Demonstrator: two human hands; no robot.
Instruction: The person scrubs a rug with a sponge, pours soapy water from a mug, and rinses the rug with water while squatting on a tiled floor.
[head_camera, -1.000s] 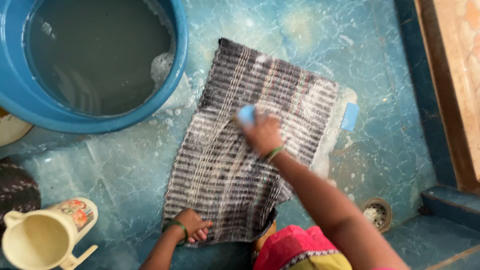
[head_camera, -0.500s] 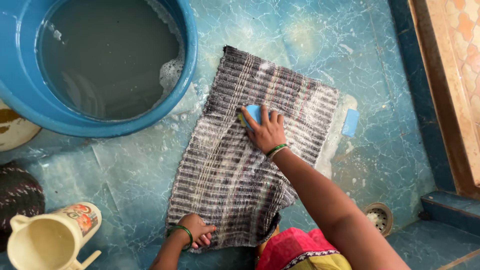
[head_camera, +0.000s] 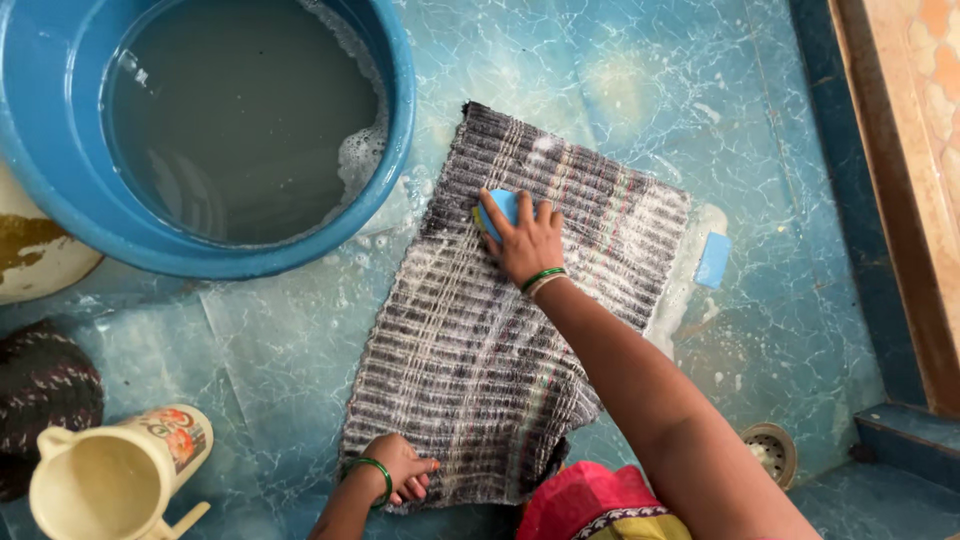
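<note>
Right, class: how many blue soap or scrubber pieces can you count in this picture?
2. One blue scrubber sits under the right hand on the striped mat. One blue bar lies on the wet floor just past the mat's right edge. Others may be hidden.

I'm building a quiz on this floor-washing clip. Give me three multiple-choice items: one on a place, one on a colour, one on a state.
1. Where does the right hand press the blue scrub brush?
A. on the upper part of the striped woven mat
B. inside the tub
C. over the floor drain

2. What colour is the big round plastic tub?
A. red
B. blue
C. white

3. What state is the mat in?
A. rolled up
B. hanging
C. flat and soapy

Answers: 1 A, the brush sits on the mat's far half. 2 B, its rim is blue. 3 C, it lies spread on the floor with white suds, while the left hand pins its near edge.
</note>
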